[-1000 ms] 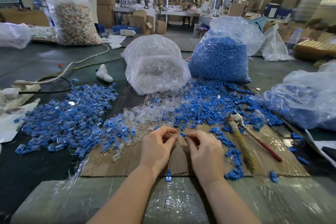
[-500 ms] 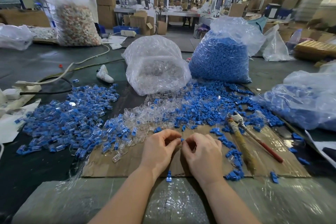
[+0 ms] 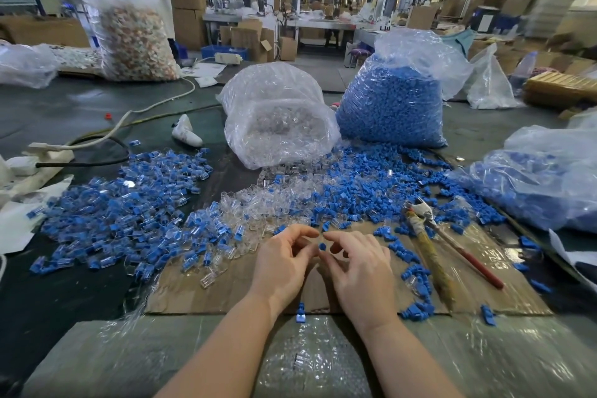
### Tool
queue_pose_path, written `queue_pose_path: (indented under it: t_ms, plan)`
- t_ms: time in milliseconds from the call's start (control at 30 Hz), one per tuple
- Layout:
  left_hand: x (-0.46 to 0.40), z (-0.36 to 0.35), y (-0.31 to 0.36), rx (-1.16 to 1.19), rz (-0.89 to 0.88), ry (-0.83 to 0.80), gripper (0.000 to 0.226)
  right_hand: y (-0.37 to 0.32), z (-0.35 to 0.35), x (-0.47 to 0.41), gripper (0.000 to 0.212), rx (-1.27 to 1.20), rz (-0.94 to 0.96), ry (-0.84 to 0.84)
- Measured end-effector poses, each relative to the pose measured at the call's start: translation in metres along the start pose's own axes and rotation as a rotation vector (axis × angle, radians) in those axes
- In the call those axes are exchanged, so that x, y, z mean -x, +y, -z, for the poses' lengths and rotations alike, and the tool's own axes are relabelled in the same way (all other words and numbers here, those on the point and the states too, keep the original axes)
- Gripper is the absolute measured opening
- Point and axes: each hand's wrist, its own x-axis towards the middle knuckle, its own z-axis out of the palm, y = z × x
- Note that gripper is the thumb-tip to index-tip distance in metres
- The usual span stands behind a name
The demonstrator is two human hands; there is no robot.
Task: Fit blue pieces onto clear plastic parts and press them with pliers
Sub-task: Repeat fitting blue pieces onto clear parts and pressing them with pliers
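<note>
A small blue piece [image 3: 322, 246] sits between the two hands, held at the right hand's [image 3: 361, 271] thumb and forefinger tips, above the cardboard sheet [image 3: 232, 287]. The left hand [image 3: 284, 260] has its fingers curled toward the same spot; whether it grips a clear part there cannot be told, since any such part is hidden or too transparent to see. Half a second ago the fingertips of both hands were pressed together with only a sliver of blue showing; now they have drawn slightly apart and the blue piece shows end-on, which suggests it is being turned or lined up for seating, not yet pressed home. The pliers [image 3: 429, 245] lie untouched on the cardboard just right of the hands. Loose clear parts [image 3: 258, 203] and blue pieces [image 3: 355, 191] lie heaped beyond, with assembled ones [image 3: 129, 216] piled to the left.
</note>
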Motion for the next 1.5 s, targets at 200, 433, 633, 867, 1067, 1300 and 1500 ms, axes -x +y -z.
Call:
queue_pose_path:
  t_ms: [200, 433, 633, 867, 1067, 1300, 1500]
  plan:
    - [0.001, 0.000, 0.001, 0.002, -0.037, -0.002, 0.018, 0.000, 0.002, 0.000, 0.021, -0.019, 0.005, -0.025]
    - [0.001, 0.000, 0.001, 0.015, -0.039, -0.004, 0.012, 0.000, 0.001, 0.001, 0.018, -0.028, 0.017, 0.008]
    - [0.000, 0.001, 0.001, 0.023, -0.034, -0.009, 0.013, 0.000, 0.001, 0.001, 0.016, -0.021, 0.036, 0.027]
    - [0.000, 0.001, 0.002, 0.037, -0.028, -0.007, 0.012, 0.000, 0.001, 0.000, 0.014, 0.010, 0.059, 0.035]
    - [0.000, 0.000, 0.001, 0.022, -0.013, 0.018, 0.008, 0.001, 0.005, -0.001, 0.020, 0.036, 0.035, 0.013]
    - [-0.001, 0.000, 0.000, 0.048, 0.014, 0.034, 0.008, 0.027, 0.034, -0.009, 0.035, 0.244, -0.203, 0.101]
    - [0.000, 0.000, 0.001, 0.018, -0.004, 0.043, 0.010, 0.068, 0.066, -0.015, 0.070, 0.581, -0.727, -0.218]
